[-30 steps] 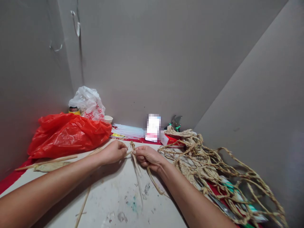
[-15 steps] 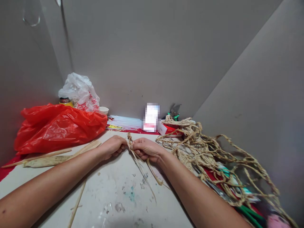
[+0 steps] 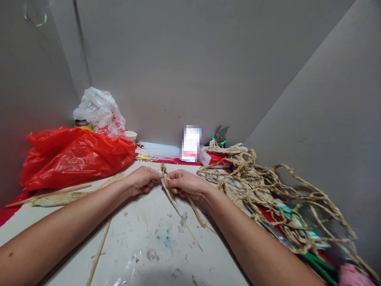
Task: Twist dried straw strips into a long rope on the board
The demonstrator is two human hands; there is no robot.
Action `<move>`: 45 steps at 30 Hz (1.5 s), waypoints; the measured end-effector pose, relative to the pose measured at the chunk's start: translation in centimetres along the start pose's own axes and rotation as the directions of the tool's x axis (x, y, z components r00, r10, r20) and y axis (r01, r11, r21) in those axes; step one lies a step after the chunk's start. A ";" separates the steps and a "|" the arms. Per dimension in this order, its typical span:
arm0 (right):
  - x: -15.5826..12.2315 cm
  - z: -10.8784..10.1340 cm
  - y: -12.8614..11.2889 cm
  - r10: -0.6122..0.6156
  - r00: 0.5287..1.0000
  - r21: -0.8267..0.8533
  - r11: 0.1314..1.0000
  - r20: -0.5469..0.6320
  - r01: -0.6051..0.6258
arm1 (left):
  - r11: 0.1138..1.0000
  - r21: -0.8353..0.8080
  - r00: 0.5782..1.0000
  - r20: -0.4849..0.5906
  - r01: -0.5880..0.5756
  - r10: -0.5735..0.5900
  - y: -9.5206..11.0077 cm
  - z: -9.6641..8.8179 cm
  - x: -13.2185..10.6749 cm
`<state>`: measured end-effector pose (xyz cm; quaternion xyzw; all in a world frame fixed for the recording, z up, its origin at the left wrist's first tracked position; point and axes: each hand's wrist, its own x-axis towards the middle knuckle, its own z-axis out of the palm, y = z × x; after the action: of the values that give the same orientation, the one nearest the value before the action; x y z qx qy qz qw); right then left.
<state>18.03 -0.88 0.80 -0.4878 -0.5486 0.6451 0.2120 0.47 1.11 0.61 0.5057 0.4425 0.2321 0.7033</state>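
Observation:
Both my hands meet over a stained white table point(image 3: 154, 254). My left hand point(image 3: 142, 179) and my right hand point(image 3: 183, 185) are each closed in a pinch on a short braid of dried straw strands point(image 3: 164, 178). The braided end sticks up between the thumbs. Loose strand tails point(image 3: 186, 220) trail from my right hand down across the tabletop toward me. A big tangle of braided straw rope point(image 3: 262, 190) lies just right of my right forearm.
A red plastic bag point(image 3: 74, 157) and a white plastic bag point(image 3: 99, 111) sit at the back left, with a paper cup point(image 3: 130, 135) beside them. Long dried leaves point(image 3: 59, 195) lie under my left forearm. Green-handled cutters point(image 3: 220, 138) lean on the grey back wall.
Both hands stayed pinched on the braid while working it; the loose tails swung slightly and now lie longer across the table. The view shifted down and to the right.

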 end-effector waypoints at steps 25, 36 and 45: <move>0.3 0.3 0.2 0.017 1.000 0.191 0.981 -0.016 -0.014 | 0.970 -0.206 0.985 0.138 0.129 -0.102 0.4 -0.8 0.6; 0.1 0.8 -0.2 0.014 0.992 0.012 1.000 -0.126 -0.012 | 1.000 -0.015 1.000 0.002 -0.015 0.015 0.0 0.1 0.0; 0.1 0.6 0.2 -0.026 0.992 -0.060 0.998 -0.125 0.018 | 0.995 0.064 0.993 -0.091 -0.073 0.079 -0.5 0.8 0.2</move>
<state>17.54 -1.16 0.56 -0.5275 -0.5582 0.5942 0.2390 1.15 0.68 0.20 0.5321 0.4621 0.2685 0.6567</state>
